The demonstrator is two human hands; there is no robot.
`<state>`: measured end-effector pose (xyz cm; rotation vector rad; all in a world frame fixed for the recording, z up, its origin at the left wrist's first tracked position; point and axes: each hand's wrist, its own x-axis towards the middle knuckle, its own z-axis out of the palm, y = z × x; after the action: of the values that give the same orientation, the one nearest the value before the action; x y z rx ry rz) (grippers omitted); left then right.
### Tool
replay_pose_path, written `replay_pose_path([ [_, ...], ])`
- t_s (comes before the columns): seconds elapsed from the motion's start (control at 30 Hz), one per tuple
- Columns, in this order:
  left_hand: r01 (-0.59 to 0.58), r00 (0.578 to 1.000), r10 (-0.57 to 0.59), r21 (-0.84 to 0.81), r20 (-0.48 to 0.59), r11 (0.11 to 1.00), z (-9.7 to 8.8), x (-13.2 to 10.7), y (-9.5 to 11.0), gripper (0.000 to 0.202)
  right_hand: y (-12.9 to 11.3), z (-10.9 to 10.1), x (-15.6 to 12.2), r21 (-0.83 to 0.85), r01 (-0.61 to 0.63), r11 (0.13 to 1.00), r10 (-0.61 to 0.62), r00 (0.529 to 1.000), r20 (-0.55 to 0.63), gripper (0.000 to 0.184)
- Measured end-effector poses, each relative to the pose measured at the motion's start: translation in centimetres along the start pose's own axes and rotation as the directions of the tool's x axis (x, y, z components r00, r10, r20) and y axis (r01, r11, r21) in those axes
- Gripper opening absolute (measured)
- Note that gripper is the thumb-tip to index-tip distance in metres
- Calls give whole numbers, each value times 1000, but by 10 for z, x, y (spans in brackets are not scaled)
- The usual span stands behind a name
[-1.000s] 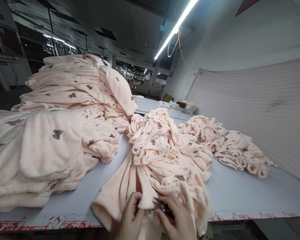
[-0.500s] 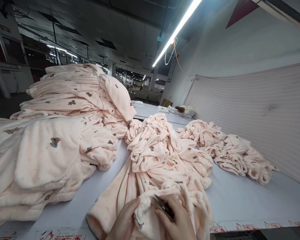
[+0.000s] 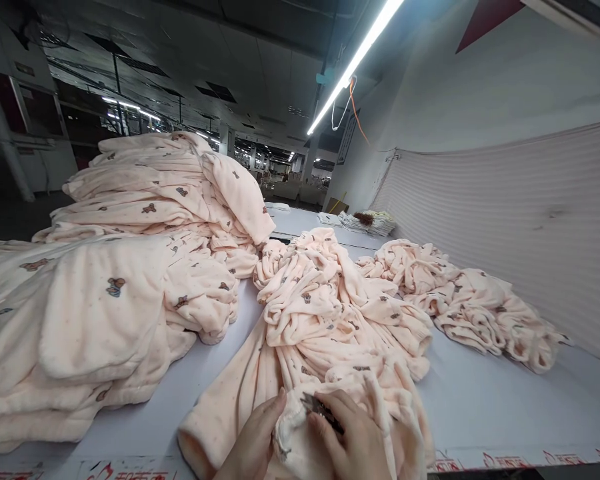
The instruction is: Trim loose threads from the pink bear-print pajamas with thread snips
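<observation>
At the front of the table lies a pale pink fleece garment [image 3: 325, 333] with small bear prints, gathered in folds. My left hand [image 3: 255, 433] grips its turned edge, thumb on top. In my right hand [image 3: 350, 433] is a pair of dark thread snips [image 3: 325, 411], their blades pointing left over the white inner side of the fabric. The snips' blades look slightly apart, close to the edge that my left hand holds. Part of the snips is hidden by my right fingers.
To the left rises a tall pile of matching pink garments [image 3: 165, 193], with more folded ones [image 3: 105, 313] in front. A row of crumpled pink garments [image 3: 470, 300] lies at right beside the striped cloth [image 3: 505, 200] on the wall. Stacked white pieces [image 3: 375, 223] sit farther back.
My view has shifted slightly, so everything sits a little farther right. Both hands stay on the garment; the snips' blades now appear more spread than before.
</observation>
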<state>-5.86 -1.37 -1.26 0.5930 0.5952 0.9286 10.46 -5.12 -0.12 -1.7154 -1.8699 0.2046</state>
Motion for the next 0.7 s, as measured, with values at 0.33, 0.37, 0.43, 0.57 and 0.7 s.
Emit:
replay_pose_path([
  [0.33,3,999,-6,60,44,998,6,-1,7,46,7,-2,-1,16,11,1000,-11,1000,10,21],
  [0.37,7,998,-11,69,61,998,6,-1,7,47,6,-2,-2,5,42,999,-42,999,15,20],
  [0.43,16,993,-25,74,114,997,6,0,7,51,4,-1,-4,-39,109,993,-109,994,14,22],
  [0.57,21,975,-48,127,217,992,1,1,8,52,2,-6,-5,-67,86,994,-88,995,-38,20],
  [0.7,-22,945,-70,276,320,961,0,13,14,54,4,1,-18,60,-3,998,9,994,-106,23],
])
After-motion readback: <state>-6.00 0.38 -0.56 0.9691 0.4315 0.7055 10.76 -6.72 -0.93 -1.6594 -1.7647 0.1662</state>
